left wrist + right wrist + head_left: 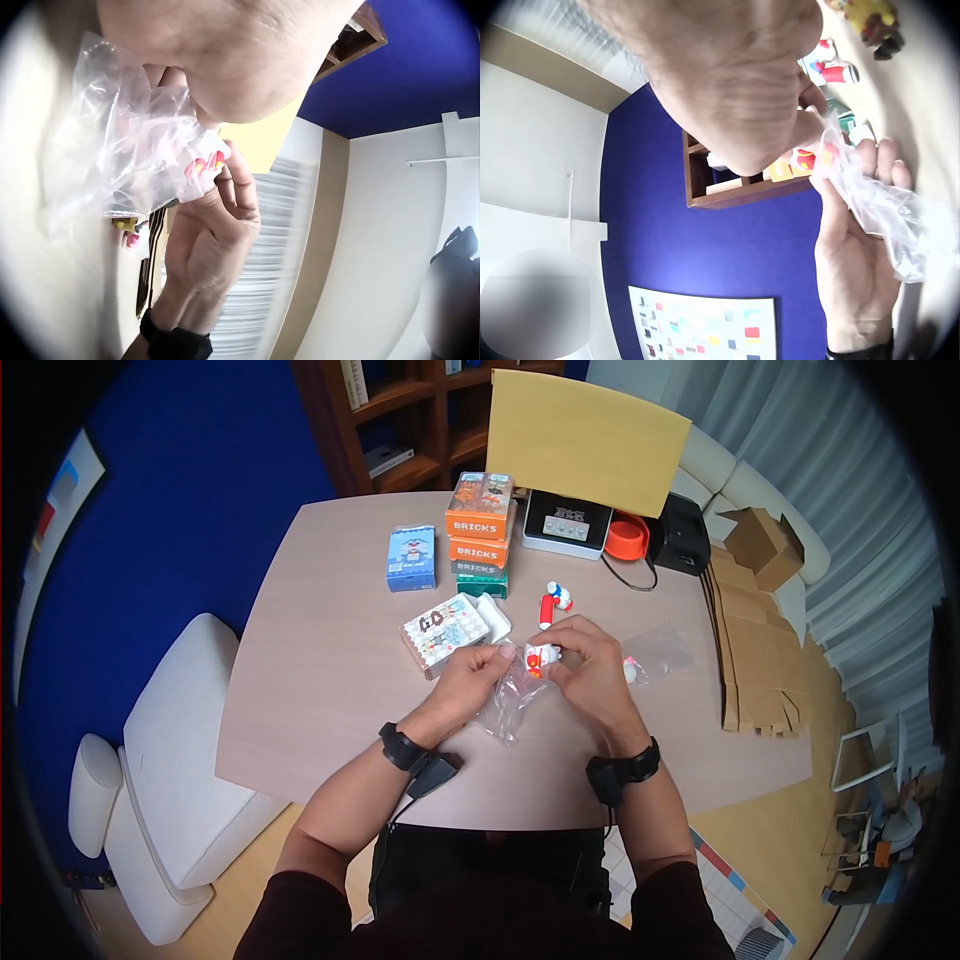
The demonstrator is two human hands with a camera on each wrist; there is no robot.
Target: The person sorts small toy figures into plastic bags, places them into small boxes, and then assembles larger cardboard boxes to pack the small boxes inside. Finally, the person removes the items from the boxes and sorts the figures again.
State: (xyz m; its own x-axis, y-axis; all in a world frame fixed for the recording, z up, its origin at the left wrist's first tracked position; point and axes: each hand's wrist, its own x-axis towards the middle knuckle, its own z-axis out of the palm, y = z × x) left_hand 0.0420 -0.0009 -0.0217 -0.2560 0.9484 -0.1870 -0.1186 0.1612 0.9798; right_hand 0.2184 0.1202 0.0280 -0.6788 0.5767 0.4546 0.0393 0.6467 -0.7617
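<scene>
My right hand [600, 678] pinches a small white figurine with red and orange parts [541, 658] between thumb and fingers, over the middle of the table. My left hand [462, 688] grips a crumpled clear plastic bag [508, 708] by its upper end, thumb close to the figurine. In the left wrist view the bag [139, 146] covers part of the figurine [199, 166], whose colours show through the film. Just beyond the hands lies another figurine in white, red and blue [557, 598]. Beside the right hand, a small white and pink piece [629, 669] is partly hidden.
Left of the hands lies a patterned box [440, 635] with a white inner tray [494, 618]. Behind it stand a blue box [411, 558] and stacked BRICKS boxes [478, 525]. Another clear bag [668, 650] and flattened cardboard [745, 650] are on the right. A yellow figure [870, 19] appears too.
</scene>
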